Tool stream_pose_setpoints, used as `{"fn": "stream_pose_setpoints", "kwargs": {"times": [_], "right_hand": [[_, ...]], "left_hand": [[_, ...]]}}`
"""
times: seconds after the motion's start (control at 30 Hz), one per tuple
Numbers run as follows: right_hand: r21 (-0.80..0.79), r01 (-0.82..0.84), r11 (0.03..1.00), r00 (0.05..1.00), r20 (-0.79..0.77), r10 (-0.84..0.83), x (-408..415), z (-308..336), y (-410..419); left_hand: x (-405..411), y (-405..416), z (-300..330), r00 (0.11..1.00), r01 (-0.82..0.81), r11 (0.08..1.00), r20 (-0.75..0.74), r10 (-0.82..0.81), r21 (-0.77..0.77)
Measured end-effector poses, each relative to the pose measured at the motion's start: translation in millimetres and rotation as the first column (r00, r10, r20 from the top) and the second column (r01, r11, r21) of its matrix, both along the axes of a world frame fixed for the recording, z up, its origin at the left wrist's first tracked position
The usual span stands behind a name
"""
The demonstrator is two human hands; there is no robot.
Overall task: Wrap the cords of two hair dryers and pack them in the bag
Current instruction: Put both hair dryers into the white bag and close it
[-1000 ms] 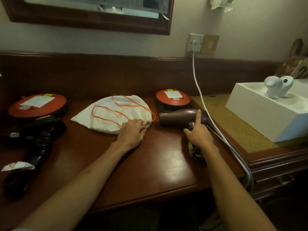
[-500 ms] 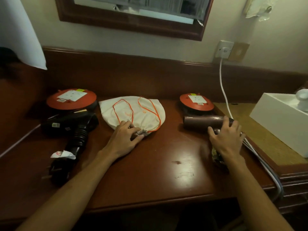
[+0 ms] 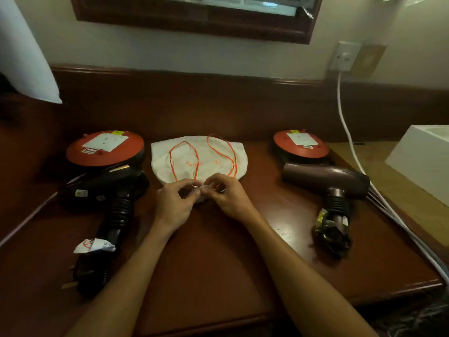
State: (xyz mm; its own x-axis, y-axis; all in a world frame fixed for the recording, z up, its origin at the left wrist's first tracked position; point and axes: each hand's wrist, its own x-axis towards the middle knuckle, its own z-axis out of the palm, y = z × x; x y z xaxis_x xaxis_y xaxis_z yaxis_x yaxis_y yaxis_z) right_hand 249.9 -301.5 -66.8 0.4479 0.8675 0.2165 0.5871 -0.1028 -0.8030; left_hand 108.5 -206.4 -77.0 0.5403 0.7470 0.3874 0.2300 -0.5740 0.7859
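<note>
Dark wooden bench (image 3: 218,259) fills the view. White cloth bag (image 3: 194,154) with orange drawstring (image 3: 173,166) lies flat at bench centre, gathered mouth toward the viewer.

Black hair dryer (image 3: 107,190) at 9 o'clock of the bag, barrel across, handle pointing to 6 o'clock, cord bundled at the handle end, white tag (image 3: 93,245) on it. Brown hair dryer (image 3: 325,178) at 3 o'clock of the bag, handle to 6 o'clock, cord bunched at its end.

Two orange discs: one (image 3: 104,148) at 10 o'clock of the bag, one (image 3: 301,143) at 2 o'clock.

White cable (image 3: 347,132) drops from the wall socket (image 3: 343,57), runs along the bench's right edge.

Left hand (image 3: 173,205) and right hand (image 3: 228,195) meet at 6 o'clock of the bag, fingertips of both pinching the bunched mouth.
</note>
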Motion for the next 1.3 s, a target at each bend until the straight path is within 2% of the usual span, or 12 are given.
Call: {"fn": "stream_pose_setpoints", "kwargs": {"times": [0.17,0.33,0.43,0.57,0.7,0.87,1.03,1.2,1.3], "right_hand": [[0.052,0.0,0.999,0.999,0.035,-0.002,6.0,-1.0,4.2],[0.058,0.083,0.995,0.975,0.201,-0.094,-5.5,-1.8,9.5],[0.039,0.147,0.988,0.937,0.315,-0.152,-8.4,-3.3,10.9],[0.134,0.278,0.951,0.874,0.376,-0.308,-10.2,-4.7,11.2],[0.13,0.325,0.937,0.854,0.385,-0.35,-5.3,-9.0,4.0],[0.163,0.375,0.913,0.783,0.471,-0.406,-3.2,-13.4,-0.5],[0.111,0.395,0.912,0.719,0.58,-0.382,-21.3,-12.2,3.8],[0.014,0.377,0.926,0.777,0.539,-0.325,-24.3,-8.5,2.4],[-0.021,0.345,0.938,0.78,0.562,-0.274,-24.9,-8.8,0.7]], "left_hand": [[9.6,1.3,-2.4,0.999,-0.016,1.0,-0.034,0.017,0.021],[15.0,-2.5,1.6,0.984,-0.15,0.971,-0.066,0.164,0.186],[15.0,-5.2,3.3,0.958,-0.214,0.917,-0.112,0.265,0.336],[9.3,-3.9,8.5,0.901,-0.325,0.85,-0.137,0.411,0.415],[11.0,-10.3,6.8,0.9,-0.236,0.829,-0.207,0.384,0.507],[13.8,-14.7,0.5,0.874,-0.106,0.83,-0.347,0.341,0.548],[15.5,-20.7,7.4,0.833,-0.164,0.822,-0.37,0.411,0.545],[8.8,-16.3,10.0,0.793,-0.228,0.817,-0.386,0.471,0.529],[3.7,-11.2,11.2,0.811,-0.282,0.823,-0.336,0.48,0.494]]}}
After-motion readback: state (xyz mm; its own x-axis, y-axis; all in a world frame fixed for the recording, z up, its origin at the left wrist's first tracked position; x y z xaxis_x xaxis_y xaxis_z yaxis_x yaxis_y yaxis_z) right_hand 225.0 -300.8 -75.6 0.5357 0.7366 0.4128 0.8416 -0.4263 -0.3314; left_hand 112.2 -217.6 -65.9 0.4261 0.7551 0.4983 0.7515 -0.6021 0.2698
